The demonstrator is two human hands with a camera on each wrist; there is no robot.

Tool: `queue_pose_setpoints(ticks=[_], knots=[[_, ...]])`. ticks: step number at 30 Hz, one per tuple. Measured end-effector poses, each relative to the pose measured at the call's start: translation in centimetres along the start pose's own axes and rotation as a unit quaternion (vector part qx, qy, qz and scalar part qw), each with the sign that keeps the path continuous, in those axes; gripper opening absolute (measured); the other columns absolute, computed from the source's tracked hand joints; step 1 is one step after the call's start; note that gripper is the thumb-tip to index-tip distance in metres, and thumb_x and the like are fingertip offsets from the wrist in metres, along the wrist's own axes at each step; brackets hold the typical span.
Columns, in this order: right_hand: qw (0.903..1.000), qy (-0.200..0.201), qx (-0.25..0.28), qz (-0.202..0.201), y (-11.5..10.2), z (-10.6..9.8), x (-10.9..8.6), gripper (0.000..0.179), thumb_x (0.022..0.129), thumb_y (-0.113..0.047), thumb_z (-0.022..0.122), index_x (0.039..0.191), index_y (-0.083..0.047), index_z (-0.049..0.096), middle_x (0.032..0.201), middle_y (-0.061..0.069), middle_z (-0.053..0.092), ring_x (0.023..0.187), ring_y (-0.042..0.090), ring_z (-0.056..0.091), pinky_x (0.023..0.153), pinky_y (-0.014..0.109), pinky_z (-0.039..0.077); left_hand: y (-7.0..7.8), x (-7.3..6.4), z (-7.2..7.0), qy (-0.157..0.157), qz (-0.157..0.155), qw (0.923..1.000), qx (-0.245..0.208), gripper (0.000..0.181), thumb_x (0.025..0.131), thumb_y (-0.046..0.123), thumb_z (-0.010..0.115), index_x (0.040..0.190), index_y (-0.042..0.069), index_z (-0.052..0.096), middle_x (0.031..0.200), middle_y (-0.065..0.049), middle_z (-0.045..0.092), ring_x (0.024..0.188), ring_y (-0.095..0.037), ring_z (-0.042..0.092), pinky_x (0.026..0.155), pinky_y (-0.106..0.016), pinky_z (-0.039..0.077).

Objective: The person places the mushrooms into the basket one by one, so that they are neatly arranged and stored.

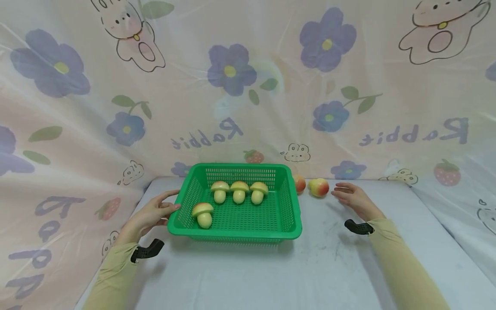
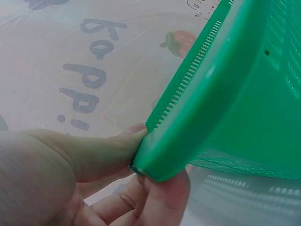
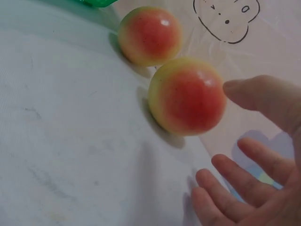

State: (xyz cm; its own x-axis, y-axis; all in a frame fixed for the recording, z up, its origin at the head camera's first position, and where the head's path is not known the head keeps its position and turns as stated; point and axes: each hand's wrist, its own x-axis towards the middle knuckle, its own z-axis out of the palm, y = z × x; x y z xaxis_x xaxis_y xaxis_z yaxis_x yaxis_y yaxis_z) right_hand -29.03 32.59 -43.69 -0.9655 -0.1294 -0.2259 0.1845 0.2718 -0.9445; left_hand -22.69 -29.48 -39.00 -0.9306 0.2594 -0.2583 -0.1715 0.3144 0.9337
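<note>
A green plastic basket (image 1: pixel 248 234) with mesh walls stands on the table in the head view. Three mushrooms (image 1: pixel 239 192) form a row near its back wall, and another mushroom (image 1: pixel 203 214) lies at the front left. My left hand (image 1: pixel 153 214) pinches the basket's left rim (image 2: pixel 188 136), thumb on one side and fingers curled beneath. Right of the basket are two red-and-yellow round fruits, one fruit (image 3: pixel 188 96) nearer my right hand (image 1: pixel 355 199) and the other fruit (image 3: pixel 150 35) partly behind the basket in the head view. My right hand is spread beside the nearer fruit and holds nothing.
The table (image 1: pixel 248 275) has a white cover. A patterned curtain (image 1: pixel 271 120) with flowers and rabbits hangs behind it and on both sides. Each wrist carries a black camera mount (image 1: pixel 358 227).
</note>
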Motion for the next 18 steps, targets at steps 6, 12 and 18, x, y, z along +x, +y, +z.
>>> queue_pose_setpoints(ticks=[6, 12, 18], knots=[[0.9998, 0.01, 0.015, 0.001, 0.4, 0.3, 0.3, 0.087, 0.094, -0.028, 0.064, 0.151, 0.003, 0.007, 0.15, 0.029, 0.021, 0.134, 0.036, 0.031, 0.108, 0.047, 0.027, 0.1, -0.1, -0.1, -0.006, 0.006, 1.0, -0.001, 0.073, 0.096, 0.023, 0.061, 0.153, 0.01, 0.017, 0.096, -0.011, 0.063, 0.075, -0.018, 0.063, 0.064, -0.032, 0.055], [0.9996, 0.019, 0.02, 0.007, 0.6, 0.7, 0.7, 0.09, 0.093, -0.026, 0.066, 0.151, 0.001, 0.003, 0.15, 0.029, 0.021, 0.135, 0.04, 0.028, 0.109, 0.047, 0.026, 0.2, -0.2, 0.0, -0.011, 0.013, 0.9999, -0.004, 0.074, 0.096, 0.023, 0.06, 0.153, 0.008, 0.016, 0.097, -0.011, 0.063, 0.077, -0.019, 0.064, 0.064, -0.032, 0.055], [0.9994, 0.034, -0.001, 0.007, 0.4, 1.5, 1.0, 0.094, 0.092, -0.025, 0.066, 0.151, 0.002, -0.002, 0.149, 0.033, 0.019, 0.135, 0.043, 0.027, 0.109, 0.052, 0.023, 0.1, -0.2, 0.0, -0.003, 0.007, 1.0, -0.001, 0.073, 0.096, 0.024, 0.061, 0.153, 0.009, 0.018, 0.1, -0.013, 0.063, 0.08, -0.019, 0.065, 0.066, -0.031, 0.055]])
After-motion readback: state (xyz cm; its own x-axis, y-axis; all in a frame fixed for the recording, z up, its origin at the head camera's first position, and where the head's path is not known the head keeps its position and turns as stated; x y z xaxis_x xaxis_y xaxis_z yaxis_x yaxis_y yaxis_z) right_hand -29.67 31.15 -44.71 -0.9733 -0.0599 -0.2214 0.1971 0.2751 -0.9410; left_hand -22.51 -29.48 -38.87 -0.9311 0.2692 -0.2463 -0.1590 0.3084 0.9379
